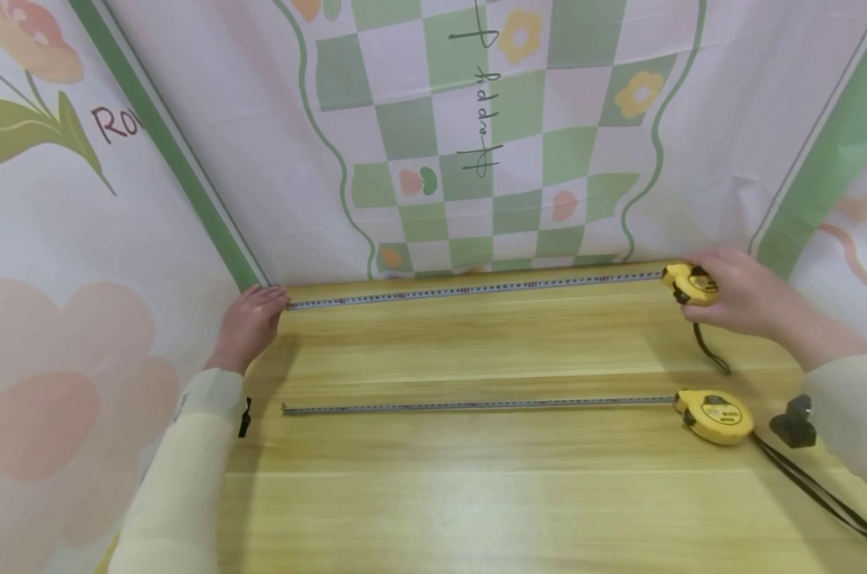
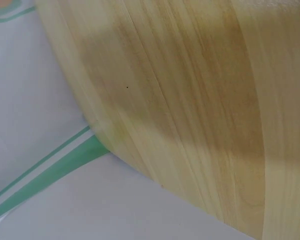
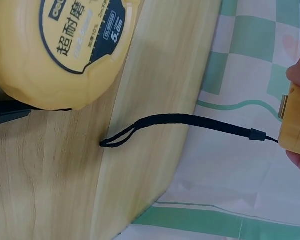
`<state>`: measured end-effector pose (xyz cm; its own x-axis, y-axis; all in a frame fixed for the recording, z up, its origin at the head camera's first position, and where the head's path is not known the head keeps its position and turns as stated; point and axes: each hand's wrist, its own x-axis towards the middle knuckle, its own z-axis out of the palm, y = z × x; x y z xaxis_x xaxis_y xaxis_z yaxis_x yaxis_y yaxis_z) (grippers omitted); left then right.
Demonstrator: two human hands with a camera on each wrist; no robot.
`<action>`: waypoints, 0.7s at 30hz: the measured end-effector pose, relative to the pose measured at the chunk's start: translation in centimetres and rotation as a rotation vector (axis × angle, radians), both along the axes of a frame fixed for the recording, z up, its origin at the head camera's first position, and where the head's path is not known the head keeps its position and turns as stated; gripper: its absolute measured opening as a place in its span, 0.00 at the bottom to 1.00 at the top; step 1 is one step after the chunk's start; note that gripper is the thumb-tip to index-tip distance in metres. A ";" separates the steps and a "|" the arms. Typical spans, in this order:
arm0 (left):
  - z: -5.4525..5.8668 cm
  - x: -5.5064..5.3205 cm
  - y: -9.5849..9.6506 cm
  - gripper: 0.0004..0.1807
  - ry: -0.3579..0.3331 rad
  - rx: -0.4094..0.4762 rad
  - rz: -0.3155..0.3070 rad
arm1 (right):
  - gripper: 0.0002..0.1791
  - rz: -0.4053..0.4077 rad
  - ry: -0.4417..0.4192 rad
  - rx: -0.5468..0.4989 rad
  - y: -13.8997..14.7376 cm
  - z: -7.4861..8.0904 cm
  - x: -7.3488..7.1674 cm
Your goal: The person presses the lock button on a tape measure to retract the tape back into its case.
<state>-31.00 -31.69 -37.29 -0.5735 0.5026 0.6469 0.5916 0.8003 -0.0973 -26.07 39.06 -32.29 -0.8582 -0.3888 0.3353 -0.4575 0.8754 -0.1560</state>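
My right hand (image 1: 745, 295) grips a yellow tape measure (image 1: 692, 285) near the back right of the table. From it a pale blade (image 1: 433, 293) stretches leftward along the back edge. At the blade's far end, the fingertips of my left hand (image 1: 250, 323) pinch the tip, near the left back corner. A black wrist strap (image 3: 190, 120) hangs from the held tape measure. Closer to me lies a second, larger yellow tape measure (image 1: 716, 416), untouched, its own blade (image 1: 476, 405) drawn out leftward, roughly parallel to the first. The left wrist view leaves the tape's tip out.
The wood-grain table (image 1: 433, 486) is bordered by printed curtains (image 1: 261, 143) at the back and both sides. A black strap (image 1: 814, 486) trails from the larger tape measure to the right. Small black objects sit by my right sleeve (image 1: 849, 406) and left sleeve (image 1: 207, 414).
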 end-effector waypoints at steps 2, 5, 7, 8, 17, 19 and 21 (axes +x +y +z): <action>0.0 0.1 0.0 0.13 -0.002 0.003 -0.002 | 0.43 -0.004 0.001 0.000 0.1 0.0 0.0; 0.0 0.2 0.0 0.12 -0.013 0.012 -0.004 | 0.42 -0.009 0.006 -0.005 0.3 -0.1 -0.1; 0.1 0.3 0.1 0.11 -0.023 0.023 -0.006 | 0.42 -0.009 0.009 -0.018 0.4 -0.1 -0.1; 0.1 0.3 0.1 0.10 -0.028 0.029 -0.007 | 0.42 -0.008 0.009 -0.028 0.4 -0.2 -0.1; 0.0 0.5 0.0 0.07 -0.059 0.098 -0.043 | 0.41 -0.038 -0.006 -0.121 0.9 -0.1 0.2; -0.1 0.6 -0.1 0.07 -0.052 0.120 -0.053 | 0.41 -0.050 -0.009 -0.125 1.1 -0.1 0.3; -0.2 0.6 0.0 0.07 -0.038 0.146 -0.064 | 0.41 -0.055 -0.010 -0.133 1.3 -0.2 0.3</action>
